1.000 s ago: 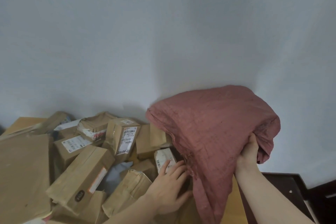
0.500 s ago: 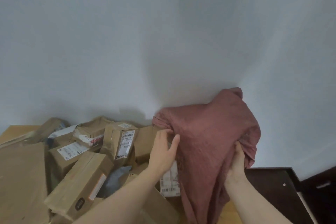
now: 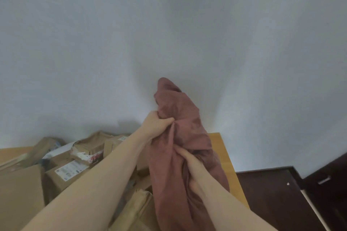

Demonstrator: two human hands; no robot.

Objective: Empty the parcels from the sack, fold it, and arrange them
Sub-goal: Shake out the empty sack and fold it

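Observation:
A dusty-pink cloth sack [image 3: 176,110] hangs bunched and upright in front of the wall, held up by both hands. My left hand [image 3: 155,124] grips its upper left side, fingers curled into the fabric. Lower down, my right hand [image 3: 188,157] clutches the middle of the sack, partly sunk in the folds. To the left lies a heap of brown cardboard parcels [image 3: 78,161] with white labels on a wooden table [image 3: 217,146]. More parcels [image 3: 139,210] show under my left forearm.
A pale grey wall fills the upper view. Dark brown furniture [image 3: 277,193] stands right of the table, below its edge. A large flat cardboard box [image 3: 18,193] sits at the far left.
My left hand rose from the parcels and took hold of the sack's upper side. The sack was lifted and drawn into a narrow upright bundle, and the view tilted up.

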